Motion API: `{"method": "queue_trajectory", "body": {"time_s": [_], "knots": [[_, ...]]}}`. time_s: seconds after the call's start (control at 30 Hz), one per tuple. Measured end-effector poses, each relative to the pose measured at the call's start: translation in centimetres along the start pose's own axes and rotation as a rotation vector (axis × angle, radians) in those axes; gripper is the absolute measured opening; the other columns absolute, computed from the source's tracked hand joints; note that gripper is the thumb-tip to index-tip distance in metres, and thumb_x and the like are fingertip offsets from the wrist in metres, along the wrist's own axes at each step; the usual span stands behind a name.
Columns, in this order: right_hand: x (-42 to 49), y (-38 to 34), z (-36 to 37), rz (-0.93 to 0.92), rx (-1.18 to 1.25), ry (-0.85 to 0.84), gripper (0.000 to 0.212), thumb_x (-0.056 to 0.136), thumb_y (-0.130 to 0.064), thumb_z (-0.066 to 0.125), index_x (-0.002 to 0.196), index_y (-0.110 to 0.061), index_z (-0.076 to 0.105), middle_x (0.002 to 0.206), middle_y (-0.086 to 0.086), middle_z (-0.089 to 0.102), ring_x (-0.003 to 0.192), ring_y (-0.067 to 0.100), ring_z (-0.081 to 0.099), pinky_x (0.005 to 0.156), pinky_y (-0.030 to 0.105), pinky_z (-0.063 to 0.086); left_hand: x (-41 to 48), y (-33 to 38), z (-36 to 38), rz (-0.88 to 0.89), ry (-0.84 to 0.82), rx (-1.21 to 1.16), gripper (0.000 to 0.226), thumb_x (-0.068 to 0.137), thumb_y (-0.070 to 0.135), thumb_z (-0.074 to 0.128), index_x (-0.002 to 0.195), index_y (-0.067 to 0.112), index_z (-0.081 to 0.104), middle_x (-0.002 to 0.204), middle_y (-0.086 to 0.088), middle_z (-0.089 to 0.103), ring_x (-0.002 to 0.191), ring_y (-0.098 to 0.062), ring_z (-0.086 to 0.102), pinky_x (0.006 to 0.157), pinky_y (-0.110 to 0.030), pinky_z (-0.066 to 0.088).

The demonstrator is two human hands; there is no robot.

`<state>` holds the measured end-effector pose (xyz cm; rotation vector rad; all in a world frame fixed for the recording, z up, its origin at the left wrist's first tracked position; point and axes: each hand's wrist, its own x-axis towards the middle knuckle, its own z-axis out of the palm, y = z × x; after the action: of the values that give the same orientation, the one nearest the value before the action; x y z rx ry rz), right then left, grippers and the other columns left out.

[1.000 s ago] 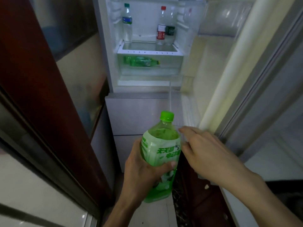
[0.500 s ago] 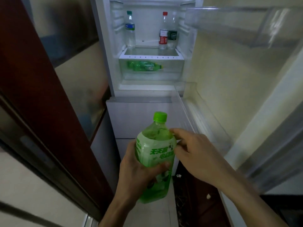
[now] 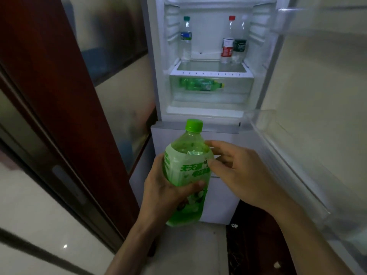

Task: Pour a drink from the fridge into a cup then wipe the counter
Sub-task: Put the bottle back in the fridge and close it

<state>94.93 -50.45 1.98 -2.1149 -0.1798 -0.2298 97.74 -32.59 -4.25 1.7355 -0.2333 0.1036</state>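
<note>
Green-capped plastic drink bottle (image 3: 185,173), large, held upright in front of the open fridge (image 3: 210,56), out of the compartment. Left hand (image 3: 166,192) is wrapped around the labelled mid-body, thumb across the front; right hand (image 3: 241,175) is set against the shoulder, fingers loosely curled and slightly spread, no firm clasp seen. Liquid level is seen near the shoulder, so the bottle is judged heavy and bottom-loaded. Thin walls are expected to dent under squeeze; chilled film label may be slippery. Best hold is judged at the waist with support near the base; cap (image 3: 194,125) is shut. Cup and counter are not shown.
</note>
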Motion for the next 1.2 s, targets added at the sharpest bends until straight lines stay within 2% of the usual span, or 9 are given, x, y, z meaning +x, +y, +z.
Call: {"method": "queue_trajectory", "body": {"time_s": [0.07, 0.2, 0.4, 0.5, 0.8, 0.87, 1.0, 1.07, 1.2], "knots": [[1.9, 0.1, 0.3, -0.001, 0.021, -0.004, 0.035, 0.092, -0.014, 0.059, 0.127, -0.022, 0.061, 0.109, -0.005, 0.072, 0.089, 0.002, 0.07, 0.074, 0.018, 0.057, 1.9, -0.3, -0.6, 0.005, 0.0, -0.008, 0.083, 0.048, 0.039, 0.093, 0.12, 0.027, 0.054, 0.111, 0.005, 0.07, 0.1, -0.013, 0.069, 0.082, -0.044, 0.059], [6.3, 0.1, 1.0, -0.002, 0.01, 0.017, 0.033, 0.093, -0.017, 0.059, 0.122, -0.031, 0.062, 0.109, -0.011, 0.071, 0.089, 0.001, 0.07, 0.078, 0.019, 0.057, 6.7, -1.0, -1.6, 0.024, -0.019, -0.025, 0.082, 0.048, 0.039, 0.093, 0.119, 0.028, 0.055, 0.111, 0.006, 0.07, 0.1, -0.011, 0.069, 0.082, -0.044, 0.059], [13.3, -0.4, 1.9, 0.007, -0.04, 0.112, 0.033, 0.092, -0.018, 0.06, 0.121, -0.034, 0.063, 0.106, -0.016, 0.072, 0.087, 0.002, 0.071, 0.082, 0.034, 0.058, 14.8, -1.1, -3.4, 0.063, -0.073, -0.072, 0.084, 0.046, 0.042, 0.091, 0.12, 0.033, 0.054, 0.113, 0.01, 0.069, 0.102, -0.009, 0.068, 0.083, -0.042, 0.059], [16.5, -0.7, 1.8, 0.017, -0.082, 0.15, 0.036, 0.092, -0.021, 0.06, 0.126, -0.031, 0.062, 0.107, -0.016, 0.071, 0.087, 0.003, 0.071, 0.084, 0.039, 0.058, 18.5, -0.7, -3.9, 0.087, -0.093, -0.083, 0.085, 0.047, 0.035, 0.093, 0.123, 0.03, 0.055, 0.113, 0.011, 0.068, 0.102, -0.006, 0.067, 0.084, -0.039, 0.059], [23.3, 0.1, 0.6, -0.022, -0.101, 0.262, 0.034, 0.091, -0.021, 0.063, 0.124, -0.03, 0.064, 0.104, -0.017, 0.072, 0.086, 0.001, 0.07, 0.081, 0.03, 0.057, 27.1, -0.2, -3.1, 0.093, -0.145, -0.1, 0.086, 0.045, 0.037, 0.094, 0.121, 0.029, 0.054, 0.113, 0.007, 0.069, 0.103, -0.014, 0.069, 0.082, -0.044, 0.059], [24.7, 0.6, -0.2, -0.03, -0.097, 0.285, 0.035, 0.091, -0.023, 0.064, 0.124, -0.03, 0.064, 0.106, -0.015, 0.072, 0.087, 0.002, 0.07, 0.082, 0.031, 0.057, 28.7, 0.3, -2.4, 0.104, -0.147, -0.083, 0.084, 0.047, 0.032, 0.095, 0.12, 0.027, 0.055, 0.11, 0.008, 0.069, 0.099, -0.011, 0.069, 0.08, -0.04, 0.06], [27.9, 1.5, -2.3, -0.056, -0.063, 0.315, 0.035, 0.088, -0.022, 0.066, 0.123, -0.03, 0.065, 0.107, -0.012, 0.072, 0.086, 0.005, 0.071, 0.085, 0.036, 0.058, 31.8, 1.9, -0.7, 0.144, -0.124, -0.065, 0.074, 0.055, 0.02, 0.094, 0.117, 0.028, 0.055, 0.102, 0.013, 0.069, 0.09, 0.0, 0.068, 0.07, -0.022, 0.059], [29.5, 2.0, -3.6, -0.103, -0.075, 0.332, 0.035, 0.087, -0.024, 0.066, 0.122, -0.031, 0.065, 0.107, -0.011, 0.072, 0.086, 0.004, 0.071, 0.085, 0.037, 0.057, 33.5, 2.6, 0.4, 0.15, -0.127, -0.068, 0.075, 0.056, 0.022, 0.093, 0.119, 0.029, 0.054, 0.103, 0.013, 0.069, 0.092, -0.001, 0.068, 0.073, -0.025, 0.06], [32.6, 2.5, -7.1, -0.167, -0.095, 0.347, 0.036, 0.086, -0.028, 0.065, 0.122, -0.032, 0.065, 0.107, -0.011, 0.072, 0.087, -0.001, 0.07, 0.084, 0.031, 0.057, 37.5, 4.5, 3.4, 0.179, -0.082, -0.077, 0.082, 0.048, 0.025, 0.095, 0.118, 0.025, 0.051, 0.107, 0.007, 0.068, 0.098, -0.012, 0.068, 0.08, -0.043, 0.06]]}}
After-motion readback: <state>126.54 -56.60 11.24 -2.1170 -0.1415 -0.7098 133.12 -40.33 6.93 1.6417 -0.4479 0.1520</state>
